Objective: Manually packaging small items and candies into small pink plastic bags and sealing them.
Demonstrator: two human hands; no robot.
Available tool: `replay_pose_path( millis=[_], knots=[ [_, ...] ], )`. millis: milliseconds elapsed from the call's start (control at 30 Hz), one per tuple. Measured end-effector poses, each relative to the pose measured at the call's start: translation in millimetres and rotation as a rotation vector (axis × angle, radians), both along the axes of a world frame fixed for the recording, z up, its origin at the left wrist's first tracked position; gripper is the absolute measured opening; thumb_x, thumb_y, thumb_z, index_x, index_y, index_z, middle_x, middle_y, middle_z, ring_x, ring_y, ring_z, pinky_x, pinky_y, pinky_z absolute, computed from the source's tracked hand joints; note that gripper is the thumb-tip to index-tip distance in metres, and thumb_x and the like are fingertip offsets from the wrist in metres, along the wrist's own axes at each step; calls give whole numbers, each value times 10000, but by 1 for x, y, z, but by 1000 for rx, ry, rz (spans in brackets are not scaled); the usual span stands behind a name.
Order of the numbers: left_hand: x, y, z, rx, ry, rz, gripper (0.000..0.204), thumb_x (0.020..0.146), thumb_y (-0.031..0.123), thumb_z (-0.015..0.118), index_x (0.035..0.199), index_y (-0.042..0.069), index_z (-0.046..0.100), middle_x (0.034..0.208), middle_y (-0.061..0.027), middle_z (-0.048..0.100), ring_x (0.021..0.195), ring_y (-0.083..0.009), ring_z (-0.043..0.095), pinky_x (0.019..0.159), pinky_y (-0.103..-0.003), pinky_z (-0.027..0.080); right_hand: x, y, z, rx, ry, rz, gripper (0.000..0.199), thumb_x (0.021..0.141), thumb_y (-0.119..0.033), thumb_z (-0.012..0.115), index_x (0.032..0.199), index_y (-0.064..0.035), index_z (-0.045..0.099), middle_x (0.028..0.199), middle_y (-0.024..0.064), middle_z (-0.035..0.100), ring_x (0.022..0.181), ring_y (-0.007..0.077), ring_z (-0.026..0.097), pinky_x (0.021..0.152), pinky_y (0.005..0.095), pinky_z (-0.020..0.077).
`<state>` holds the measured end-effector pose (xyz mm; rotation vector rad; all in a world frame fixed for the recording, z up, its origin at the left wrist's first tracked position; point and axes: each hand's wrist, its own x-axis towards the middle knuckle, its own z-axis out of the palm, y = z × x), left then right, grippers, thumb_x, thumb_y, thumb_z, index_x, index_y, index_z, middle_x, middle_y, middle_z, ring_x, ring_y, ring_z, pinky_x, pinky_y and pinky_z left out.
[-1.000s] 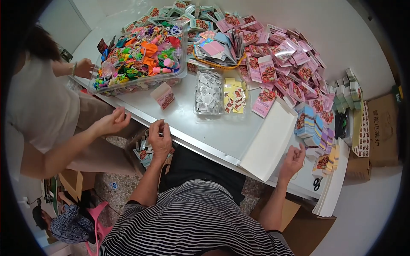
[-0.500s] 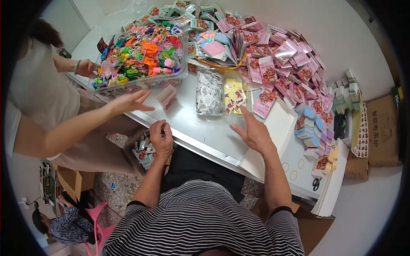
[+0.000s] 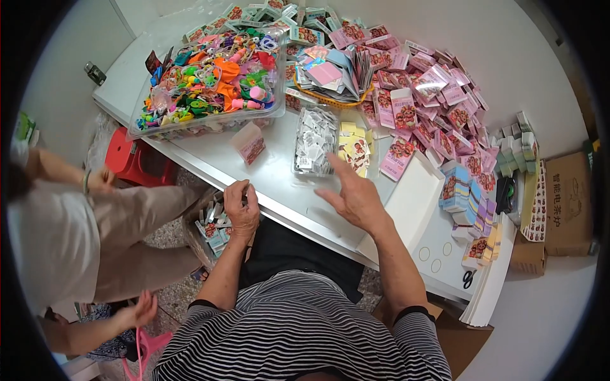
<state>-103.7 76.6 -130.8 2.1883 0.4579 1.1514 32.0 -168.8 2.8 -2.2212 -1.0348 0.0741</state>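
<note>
My left hand (image 3: 241, 211) is at the table's front edge with its fingers curled together; whatever they may hold is hidden. My right hand (image 3: 354, 198) hovers over the table, empty, with thumb and fingers apart. Its fingertips are close to a clear tray (image 3: 297, 169) with small white packets (image 3: 316, 136) on one side and yellow cards (image 3: 354, 147) on the other. Beyond my left hand, a small pink box (image 3: 249, 143) stands upright on the table (image 3: 286, 193).
A large clear bin (image 3: 210, 124) of colourful trinkets stands at the far left. Behind the tray are a yellow basket (image 3: 337, 101) of cards and heaped pink boxes (image 3: 438, 95). At right lie scissors (image 3: 468, 279) and stacked cartons (image 3: 459, 187). A co-worker (image 3: 63, 228) stands left, near a red stool (image 3: 130, 159).
My right hand has moved left, toward the white packets. My left hand has barely shifted. The co-worker has drawn back from the table to the left, uncovering the red stool.
</note>
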Motion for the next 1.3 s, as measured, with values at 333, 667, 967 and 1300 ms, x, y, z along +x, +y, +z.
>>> replay_pose_path(
  millis=[333,667,967,1300],
  knots=[
    [0,4,2,75,-16,29,196,867,-4,685,1062,13,663,955,-141,657,851,-321,606,775,-410,495,34,21,25,52,-18,-51,684,906,-339,758,1474,-94,467,1307,253,623,723,311,699,712,425,558],
    [1,2,0,42,-23,18,173,865,-17,678,1036,5,667,948,-135,652,833,-288,603,736,-377,505,128,48,-6,9,-188,-78,595,936,-422,703,1334,-11,542,1442,272,527,1276,446,558,1059,489,458],
    [0,2,5,44,-45,37,183,838,-38,687,1014,3,659,910,-128,655,808,-293,598,731,-389,491,135,49,-17,2,-247,-88,558,923,-358,735,1320,-15,542,1336,254,588,880,394,681,838,474,522],
    [1,4,-3,41,-42,6,167,858,-30,680,1020,7,660,945,-127,636,806,-286,590,716,-374,499,87,105,45,187,79,13,777,891,-365,771,1524,-96,409,984,184,689,668,255,647,699,405,527]
  ],
)
